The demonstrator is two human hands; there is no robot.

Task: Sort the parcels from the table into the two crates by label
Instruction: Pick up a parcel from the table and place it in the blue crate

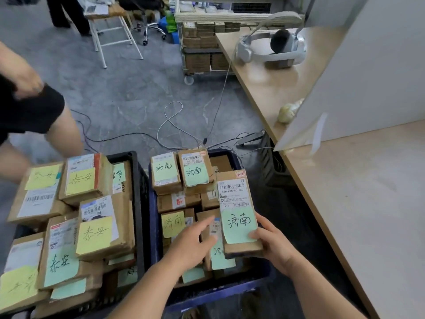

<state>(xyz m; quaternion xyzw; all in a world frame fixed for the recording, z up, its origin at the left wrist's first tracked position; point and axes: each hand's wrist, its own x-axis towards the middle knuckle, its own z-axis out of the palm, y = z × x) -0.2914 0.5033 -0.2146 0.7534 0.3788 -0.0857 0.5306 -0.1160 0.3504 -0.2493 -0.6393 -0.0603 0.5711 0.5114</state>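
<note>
Brown cardboard is showing everywhere: a long parcel with a green note is being held by the right hand, whose fingers are curling round its near end while the thumb is pressing on the note. The parcel is hovering over the right edge of the blue crate, just beside the table. The left hand is reaching over the crate's middle with relaxed fingers apart, its forefinger pointing at the parcels already lying inside and gripping nothing. Those parcels are wearing green and yellow notes. Against the blue crate's left wall, the black crate is sitting heaped with parcels, mostly yellow-noted. Another person's leg is standing beyond its far-left corner. A white headset is resting at the table's far end.
</note>
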